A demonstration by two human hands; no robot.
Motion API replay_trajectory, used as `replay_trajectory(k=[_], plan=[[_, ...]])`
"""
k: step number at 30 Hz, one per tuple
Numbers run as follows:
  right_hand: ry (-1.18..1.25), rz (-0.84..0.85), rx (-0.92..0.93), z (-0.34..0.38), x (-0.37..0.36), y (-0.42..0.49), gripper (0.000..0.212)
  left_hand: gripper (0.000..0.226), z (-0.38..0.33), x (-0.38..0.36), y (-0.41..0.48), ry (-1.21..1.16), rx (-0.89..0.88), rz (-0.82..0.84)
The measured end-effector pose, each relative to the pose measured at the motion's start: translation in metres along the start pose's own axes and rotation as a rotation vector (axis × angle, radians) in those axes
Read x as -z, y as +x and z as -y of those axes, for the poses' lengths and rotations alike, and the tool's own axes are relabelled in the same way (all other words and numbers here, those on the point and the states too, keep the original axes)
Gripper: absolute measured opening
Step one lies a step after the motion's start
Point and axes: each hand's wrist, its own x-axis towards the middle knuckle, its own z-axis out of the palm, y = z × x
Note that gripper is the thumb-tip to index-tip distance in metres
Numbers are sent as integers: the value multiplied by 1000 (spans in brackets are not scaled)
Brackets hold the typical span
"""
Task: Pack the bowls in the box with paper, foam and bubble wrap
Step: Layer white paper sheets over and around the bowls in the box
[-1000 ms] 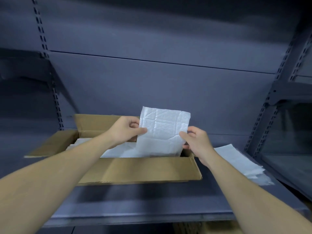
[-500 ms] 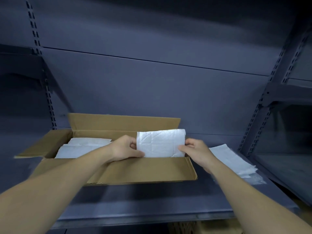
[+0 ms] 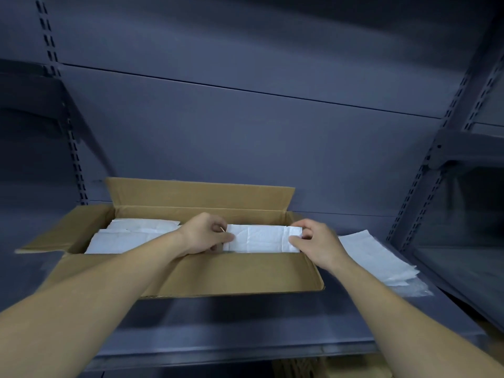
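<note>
An open brown cardboard box (image 3: 240, 274) stands on a grey metal shelf. A white foam sheet (image 3: 261, 238) sits low in the right part of the box. My left hand (image 3: 204, 236) pinches its left edge and my right hand (image 3: 313, 241) pinches its right edge. More white sheets (image 3: 131, 236) lie in the left part of the box. No bowl is in view.
A stack of white sheets (image 3: 373, 257) on clear plastic lies on the shelf to the right of the box. The grey shelf (image 3: 245, 320) has a front edge near me. Slotted uprights (image 3: 425, 192) rise at both sides, and a back panel stands behind.
The foam sheet, held upright above the box a second ago, has been lowered into the right part of the box. Both hands came down with it.
</note>
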Motion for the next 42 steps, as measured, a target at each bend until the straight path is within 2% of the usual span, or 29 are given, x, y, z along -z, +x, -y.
replay_trajectory(k=[7, 12, 14, 16, 18, 21, 26, 32, 35, 39, 42], plan=[[-253, 20, 55, 2, -6, 6, 37, 19, 7, -5, 11, 168, 9, 35], [-331, 48, 26, 4, -7, 9, 47, 16, 7, -5, 14, 317, -46, -43], [-385, 30, 53, 8, -5, 9, 54, 32, 7, -5, 15, 337, -74, -70], [-384, -24, 102, 12, -4, 10, 48, 43, 8, -6, 17, 376, -117, -85], [-303, -34, 176, 15, -6, 12, 32, 39, 6, -6, 17, 438, -189, -82], [-258, 63, 214, 24, -13, 12, 18, 25, 3, -8, 19, 495, -309, -59], [-299, 352, 104, 40, -23, 17, 25, 23, -3, -12, 27, 609, -403, 34], [-446, 521, 7, 47, -31, 28, 26, 24, -8, -13, 32, 579, -379, 241], [-452, 549, 2, 44, -31, 29, 29, 19, -4, -13, 34, 546, -403, 273], [-391, 474, 83, 40, -29, 27, 35, 16, 3, -10, 35, 475, -454, 225], [-340, 479, 71, 35, -26, 26, 39, 16, 7, -8, 35, 483, -421, 269]])
